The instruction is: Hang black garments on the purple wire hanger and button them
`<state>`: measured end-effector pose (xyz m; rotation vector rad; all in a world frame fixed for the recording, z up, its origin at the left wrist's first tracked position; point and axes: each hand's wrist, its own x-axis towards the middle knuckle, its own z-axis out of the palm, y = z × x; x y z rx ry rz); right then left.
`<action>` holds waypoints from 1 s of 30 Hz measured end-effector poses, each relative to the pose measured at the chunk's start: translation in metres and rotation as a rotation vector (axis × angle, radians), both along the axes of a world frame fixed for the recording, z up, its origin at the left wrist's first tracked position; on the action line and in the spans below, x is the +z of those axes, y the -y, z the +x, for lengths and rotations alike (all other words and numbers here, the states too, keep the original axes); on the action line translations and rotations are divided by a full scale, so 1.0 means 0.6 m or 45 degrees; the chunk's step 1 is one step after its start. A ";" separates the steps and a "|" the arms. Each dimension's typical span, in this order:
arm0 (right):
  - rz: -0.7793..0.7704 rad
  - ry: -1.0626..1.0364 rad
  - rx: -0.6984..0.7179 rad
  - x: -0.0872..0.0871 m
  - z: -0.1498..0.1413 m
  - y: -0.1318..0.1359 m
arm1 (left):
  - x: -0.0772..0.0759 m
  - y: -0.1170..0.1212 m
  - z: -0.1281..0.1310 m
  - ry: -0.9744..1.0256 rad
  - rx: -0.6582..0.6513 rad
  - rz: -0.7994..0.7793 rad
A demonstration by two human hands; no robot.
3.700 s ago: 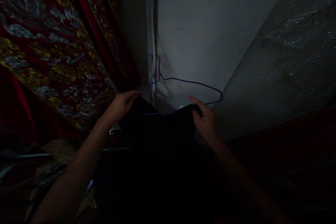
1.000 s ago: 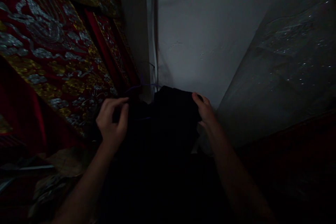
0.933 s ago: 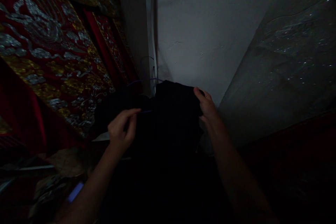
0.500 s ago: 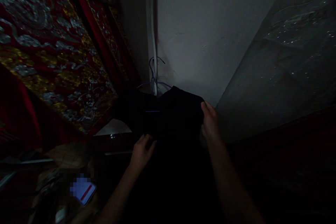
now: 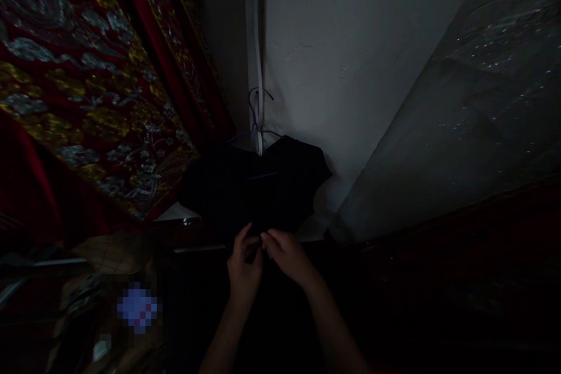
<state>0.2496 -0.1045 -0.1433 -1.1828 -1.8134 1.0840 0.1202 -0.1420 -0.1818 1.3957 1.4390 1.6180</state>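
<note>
Black garment (image 5: 289, 178) hangs on a purple hanger (image 5: 253, 110) at mid-view, below the pale upright strip (image 5: 258, 41). Over on the left I see red cloth (image 5: 100, 87) worked in silver and gold, with a blurred blue patch (image 5: 138, 307) lower down. Next, at the garment's front, comes the left hand (image 5: 245, 263), fingers bent; then the right hand (image 5: 284, 251), fingertips gathered close to the left's. It's too dark to tell whether either pinches fabric. Rightward stand the grey wall (image 5: 342, 41) and a glinting sheet (image 5: 473, 123).
</note>
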 end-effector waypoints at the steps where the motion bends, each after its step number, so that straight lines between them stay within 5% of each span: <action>1: 0.009 -0.009 0.000 0.000 0.002 -0.004 | -0.001 0.000 0.000 0.004 0.006 -0.009; 7: -0.216 -0.328 -0.040 -0.008 -0.002 -0.003 | 0.006 0.002 0.006 -0.014 0.007 -0.070; 10: -0.390 -0.538 -0.089 0.017 -0.005 -0.017 | 0.011 -0.005 0.003 -0.084 -0.092 -0.075; 17: -0.257 -0.824 -0.320 0.196 -0.013 -0.140 | -0.031 -0.058 -0.015 -0.333 -0.246 -0.126; 20: -0.135 -0.860 -0.317 0.241 -0.025 -0.164 | -0.028 -0.085 -0.028 -0.395 -0.253 -0.133; 23: -0.063 -0.772 -0.205 0.238 -0.035 -0.148 | 0.035 -0.108 -0.043 -0.373 -0.246 -0.020; 28: 0.150 -0.542 -0.090 0.224 -0.036 -0.106 | 0.212 -0.141 -0.058 -0.491 -0.078 0.525; 30: 0.283 -0.457 -0.115 0.227 -0.032 -0.104 | 0.262 -0.150 -0.058 -0.651 -0.098 0.621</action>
